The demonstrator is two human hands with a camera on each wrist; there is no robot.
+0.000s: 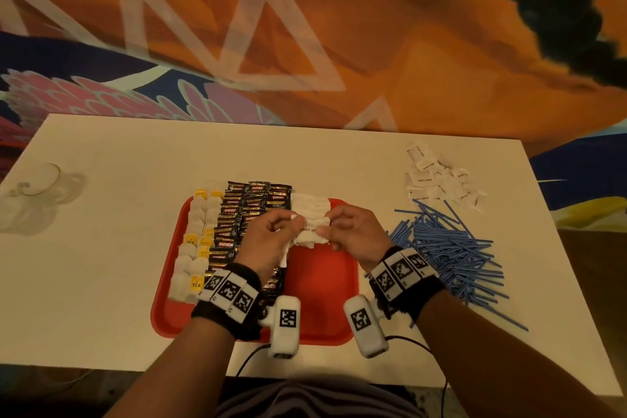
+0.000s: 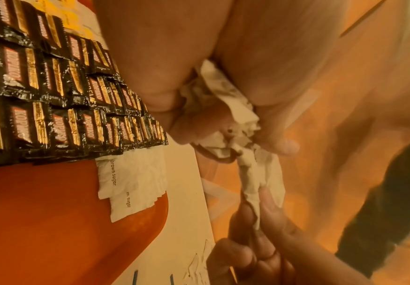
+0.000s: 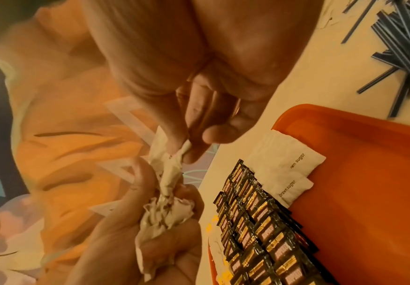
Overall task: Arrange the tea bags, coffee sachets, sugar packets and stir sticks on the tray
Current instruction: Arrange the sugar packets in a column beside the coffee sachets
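Meanwhile both hands [image 1: 271, 234] [image 1: 353, 231] pinch sugar packets [image 1: 314, 231] above the tray's [image 1: 322, 285] bare right half.

Place: you seem to be in a café or hospitality prep corner.
Table [image 1: 135, 248]: plain white, set against the wall.
Wall behind the table: a painted mural [image 1: 407, 44] in orange, blue and pink.
On the table: a red serving tray [image 1: 322, 288] and an upturned clear glass [image 1: 37, 187] at its left edge.

Head view looks down from above at table [image 1: 101, 214], whole tray [image 1: 322, 285] in frame; both wrist views sit close under palms, sharing tray's far end and coffee sachets [image 2: 53, 108]
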